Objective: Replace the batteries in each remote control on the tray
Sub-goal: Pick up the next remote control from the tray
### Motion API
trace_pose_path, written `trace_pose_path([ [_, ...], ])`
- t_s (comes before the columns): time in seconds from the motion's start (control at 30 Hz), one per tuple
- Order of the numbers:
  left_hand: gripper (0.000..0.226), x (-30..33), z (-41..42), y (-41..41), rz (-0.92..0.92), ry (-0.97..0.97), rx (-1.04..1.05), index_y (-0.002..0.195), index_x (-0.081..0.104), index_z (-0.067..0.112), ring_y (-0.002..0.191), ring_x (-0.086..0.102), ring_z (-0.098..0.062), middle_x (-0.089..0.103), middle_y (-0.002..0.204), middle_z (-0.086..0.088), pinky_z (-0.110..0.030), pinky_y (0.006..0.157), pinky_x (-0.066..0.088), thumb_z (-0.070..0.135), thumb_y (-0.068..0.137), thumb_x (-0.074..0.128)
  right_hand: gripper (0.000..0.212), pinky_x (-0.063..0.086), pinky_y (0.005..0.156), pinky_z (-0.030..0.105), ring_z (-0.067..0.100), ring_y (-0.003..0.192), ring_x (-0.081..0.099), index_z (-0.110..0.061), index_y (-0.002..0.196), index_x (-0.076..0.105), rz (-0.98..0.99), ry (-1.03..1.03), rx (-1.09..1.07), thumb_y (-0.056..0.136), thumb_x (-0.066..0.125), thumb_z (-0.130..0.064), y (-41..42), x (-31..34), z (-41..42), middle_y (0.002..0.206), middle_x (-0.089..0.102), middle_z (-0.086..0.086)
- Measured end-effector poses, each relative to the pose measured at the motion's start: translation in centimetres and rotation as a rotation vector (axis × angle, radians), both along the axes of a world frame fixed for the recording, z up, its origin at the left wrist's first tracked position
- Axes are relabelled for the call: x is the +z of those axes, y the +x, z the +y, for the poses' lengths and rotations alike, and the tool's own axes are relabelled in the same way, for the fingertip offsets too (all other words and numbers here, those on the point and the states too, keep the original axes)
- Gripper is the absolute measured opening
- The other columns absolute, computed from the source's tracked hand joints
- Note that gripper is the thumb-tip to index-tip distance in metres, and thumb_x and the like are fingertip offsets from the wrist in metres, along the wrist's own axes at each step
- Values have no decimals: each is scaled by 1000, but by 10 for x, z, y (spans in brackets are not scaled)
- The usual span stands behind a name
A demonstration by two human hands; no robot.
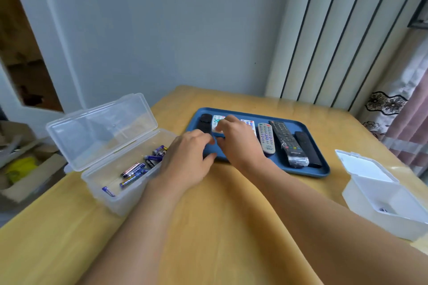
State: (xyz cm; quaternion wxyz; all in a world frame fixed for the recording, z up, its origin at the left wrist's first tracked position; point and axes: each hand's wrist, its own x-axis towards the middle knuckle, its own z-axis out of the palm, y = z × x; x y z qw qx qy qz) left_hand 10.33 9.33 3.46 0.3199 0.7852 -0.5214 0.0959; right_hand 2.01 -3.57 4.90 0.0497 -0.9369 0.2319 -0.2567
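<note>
A blue tray (308, 172) on the yellow table holds several remotes in a row. From the left they are a short black remote (205, 122), a white remote with green buttons (217, 119), a second white remote (249, 124), a grey remote (266, 137), a long black remote (287, 143) and a slim black remote (306, 148). My right hand (236, 141) reaches over the tray, its curled fingers pinching the near end of the green-buttoned white remote. My left hand (187, 159) hovers at the tray's left edge with its thumb spread, fingers reaching toward the same remote.
A clear plastic box (92, 178) with its lid raised stands left of the tray and holds several purple batteries (133, 170). An open white box (382, 203) sits at the right table edge with a small item inside. Cardboard boxes lie on the floor to the left.
</note>
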Motion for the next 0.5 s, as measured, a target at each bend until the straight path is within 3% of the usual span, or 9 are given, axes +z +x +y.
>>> trace_pose_path([
  [0.1,21,0,1,1,-5,-11,11,112,68,25,103,58,-20,64,108,5,-34,82,45,35,94,64,16,51,77,46,34,90,62,-7,104,67,74,-32,-2,88,64,-9,18,-5,-6,104,61,10],
  [0.17,19,0,0,1,-15,-2,-2,110,69,26,102,57,-20,64,106,4,-33,82,41,36,94,64,4,48,72,42,33,87,60,-6,86,64,112,-52,-11,83,63,-5,25,-7,-7,94,58,10],
  [0.27,17,2,0,3,32,-26,-7,106,71,23,102,57,-20,65,106,4,-33,83,43,34,94,65,18,45,64,39,32,81,58,-13,69,53,164,-28,-29,75,60,2,28,-9,-9,84,51,6],
  [0.37,14,6,2,5,15,-61,54,104,71,22,100,58,-22,67,105,3,-35,81,44,31,93,67,5,50,69,40,32,85,60,-10,81,67,218,-36,-15,81,63,-6,26,-11,-13,90,60,9],
  [0.5,16,9,9,16,70,-72,181,108,70,23,103,59,-25,66,108,2,-35,77,46,22,91,68,16,49,68,35,29,91,63,-15,88,77,104,102,-35,87,69,-29,29,-5,-18,90,72,6],
])
